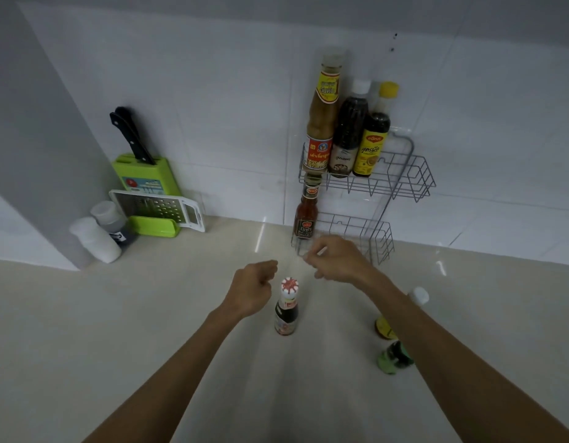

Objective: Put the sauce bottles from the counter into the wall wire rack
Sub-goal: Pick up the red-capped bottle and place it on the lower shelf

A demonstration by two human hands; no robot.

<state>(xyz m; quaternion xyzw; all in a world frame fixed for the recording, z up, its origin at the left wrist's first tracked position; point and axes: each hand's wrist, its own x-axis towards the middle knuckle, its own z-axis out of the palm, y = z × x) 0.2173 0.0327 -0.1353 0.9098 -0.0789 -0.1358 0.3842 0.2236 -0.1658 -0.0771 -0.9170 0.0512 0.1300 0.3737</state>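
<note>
A two-tier wire rack (414, 174) hangs on the tiled wall. Its upper shelf holds a tall tan sauce bottle (323, 123), a dark bottle with a white cap (348, 132) and a yellow-capped bottle (374, 135). A red chili sauce bottle (306, 215) stands at the left of the lower shelf (377, 238). On the counter stand a dark bottle with a red-and-white cap (287, 310), a white-capped bottle (385, 327) and a green-capped bottle (394, 358), both partly hidden by my right arm. My left hand (252, 290) is loosely curled beside the red-and-white cap, holding nothing. My right hand (335, 259) hovers empty just before the lower shelf.
At the back left stand a green knife block (145, 177) with a black-handled knife, a white grater (158, 207) on a green base, and two white-capped containers (99, 233). The beige counter (149, 314) stretches in front; a wall corner juts out on the left.
</note>
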